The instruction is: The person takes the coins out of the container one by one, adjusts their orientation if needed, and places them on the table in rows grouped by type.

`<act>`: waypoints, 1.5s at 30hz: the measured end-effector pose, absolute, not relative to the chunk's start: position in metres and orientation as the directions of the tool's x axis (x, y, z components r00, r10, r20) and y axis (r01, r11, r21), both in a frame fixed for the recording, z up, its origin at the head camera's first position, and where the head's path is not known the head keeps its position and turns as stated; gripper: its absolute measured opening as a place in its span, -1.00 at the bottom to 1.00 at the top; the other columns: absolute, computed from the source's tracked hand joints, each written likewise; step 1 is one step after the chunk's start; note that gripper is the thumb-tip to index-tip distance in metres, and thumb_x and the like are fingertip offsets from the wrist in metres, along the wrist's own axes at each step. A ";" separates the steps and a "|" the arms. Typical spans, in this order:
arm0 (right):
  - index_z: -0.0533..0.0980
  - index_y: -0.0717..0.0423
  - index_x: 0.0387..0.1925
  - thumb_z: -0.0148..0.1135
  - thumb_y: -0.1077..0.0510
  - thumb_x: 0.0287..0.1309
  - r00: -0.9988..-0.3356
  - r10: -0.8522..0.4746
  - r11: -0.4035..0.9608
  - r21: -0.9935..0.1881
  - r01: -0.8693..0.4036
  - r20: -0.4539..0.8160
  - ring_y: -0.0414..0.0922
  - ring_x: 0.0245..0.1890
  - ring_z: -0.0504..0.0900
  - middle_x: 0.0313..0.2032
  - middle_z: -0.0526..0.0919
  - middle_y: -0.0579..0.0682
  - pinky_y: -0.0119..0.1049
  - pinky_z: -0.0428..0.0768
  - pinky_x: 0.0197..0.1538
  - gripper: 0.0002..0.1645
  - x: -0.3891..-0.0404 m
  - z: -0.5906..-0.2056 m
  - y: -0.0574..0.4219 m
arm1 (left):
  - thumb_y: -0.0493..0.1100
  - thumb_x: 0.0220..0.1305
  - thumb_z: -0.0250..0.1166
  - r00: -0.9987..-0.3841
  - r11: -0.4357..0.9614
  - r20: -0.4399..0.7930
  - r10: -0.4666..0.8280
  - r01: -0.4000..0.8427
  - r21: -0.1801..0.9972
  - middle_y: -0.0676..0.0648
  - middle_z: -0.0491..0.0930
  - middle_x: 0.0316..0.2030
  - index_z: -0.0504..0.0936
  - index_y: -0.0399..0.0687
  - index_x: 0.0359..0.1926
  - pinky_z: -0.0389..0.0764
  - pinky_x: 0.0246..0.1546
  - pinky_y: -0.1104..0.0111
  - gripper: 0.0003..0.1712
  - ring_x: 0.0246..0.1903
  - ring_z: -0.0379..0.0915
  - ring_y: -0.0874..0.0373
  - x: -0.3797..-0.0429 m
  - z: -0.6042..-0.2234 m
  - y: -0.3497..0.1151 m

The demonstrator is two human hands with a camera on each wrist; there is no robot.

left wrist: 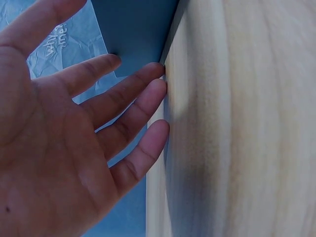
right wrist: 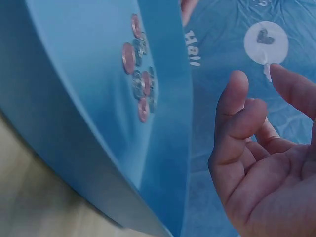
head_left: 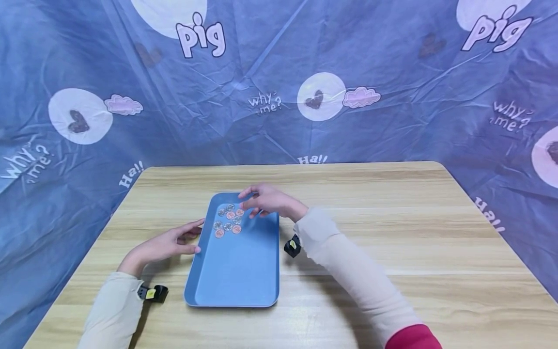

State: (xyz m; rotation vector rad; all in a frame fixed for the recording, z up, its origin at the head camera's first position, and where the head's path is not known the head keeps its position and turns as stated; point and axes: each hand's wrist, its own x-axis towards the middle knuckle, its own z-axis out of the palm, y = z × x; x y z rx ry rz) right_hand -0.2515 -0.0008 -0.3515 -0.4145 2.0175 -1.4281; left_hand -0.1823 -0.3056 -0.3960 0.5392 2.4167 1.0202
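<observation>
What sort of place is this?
Probably a makeshift filming spot: a printed backdrop hangs behind a bare-topped wood-grain table, and black wrist devices, perhaps cameras, suggest recording.

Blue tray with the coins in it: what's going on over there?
A person has both hands at a blue tray on a wooden table. The left hand is at the tray's left side, its fingertips against the outer wall. The right hand hovers over the far end, beside a cluster of silver and copper-coloured coins. No coin shows in its fingers; the coins lie in the tray.
</observation>
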 end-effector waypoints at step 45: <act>0.57 0.13 -0.13 0.32 0.24 0.15 -0.770 -0.569 0.512 -0.857 -0.057 -0.289 -0.20 -0.68 0.46 -0.64 0.47 -0.07 -0.42 0.39 -0.62 -0.77 -0.244 -0.408 -0.029 | -0.04 0.26 0.31 -0.807 0.613 -0.238 0.541 0.184 0.768 -0.40 0.27 0.30 -0.04 -0.22 0.50 0.42 0.22 -0.02 -0.03 0.24 0.30 -0.28 -0.185 -0.396 -0.307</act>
